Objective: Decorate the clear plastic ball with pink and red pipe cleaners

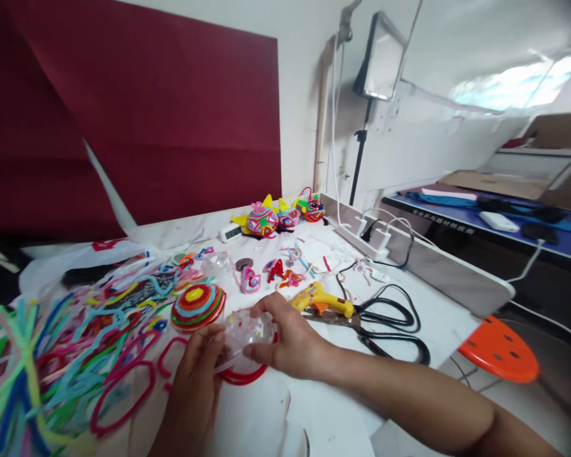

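Between my two hands is a clear plastic shell [242, 331], rounded like half of a ball, with small coloured specks showing on or through it. My left hand [200, 355] grips its left side, fingers closed. Thumb and fingers of my right hand [285, 333] curve around its right side. Under it lies a red pipe-cleaner ring [243, 379], partly hidden. Just behind my left hand sits a dome [198, 306] wound in coloured pipe cleaner. Near my right hand are a yellow glue gun [323, 298] and black-handled scissors [390, 320].
Heaped pipe cleaners [76, 362] cover the table's left. Three decorated balls [261, 220] stand at the back beside a small white digital display [230, 232]. Small pipe-cleaner pieces [276, 271] lie mid-table. A power strip [361, 240] with cables runs along the right-hand barrier [438, 273]. An orange stool [499, 349] is beyond.
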### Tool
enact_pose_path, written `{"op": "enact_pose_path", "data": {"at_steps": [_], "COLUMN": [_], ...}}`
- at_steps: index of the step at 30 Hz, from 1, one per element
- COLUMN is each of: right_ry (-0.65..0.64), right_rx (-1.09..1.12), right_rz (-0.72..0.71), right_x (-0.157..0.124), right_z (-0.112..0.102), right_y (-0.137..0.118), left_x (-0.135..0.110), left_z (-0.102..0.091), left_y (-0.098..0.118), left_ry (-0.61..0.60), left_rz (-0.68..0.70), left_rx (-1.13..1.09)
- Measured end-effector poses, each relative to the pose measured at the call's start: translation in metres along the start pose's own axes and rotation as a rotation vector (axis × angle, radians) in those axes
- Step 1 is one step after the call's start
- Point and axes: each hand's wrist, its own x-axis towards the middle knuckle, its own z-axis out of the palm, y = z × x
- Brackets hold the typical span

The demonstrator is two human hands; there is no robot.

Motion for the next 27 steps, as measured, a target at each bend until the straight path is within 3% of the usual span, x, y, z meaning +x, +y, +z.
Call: {"op": "enact_pose_path", "data": {"at_steps": [8, 27], "right_ry": [0.027, 0.052], "right_rx": [-0.006, 0.043], "right_rz": [-0.037, -0.129], "right_x": [-0.005, -0.012], "right_z": [0.001, 0.006], "right_y": [0.001, 0.008], "left_x": [0.002, -0.004], "left_z": [0.000, 0.000], "left_y": [-0.001, -0.003], "left_ry": [0.059, -0.047], "left_rz": [0.001, -0.043], "left_rx": [0.007, -0.205]}}
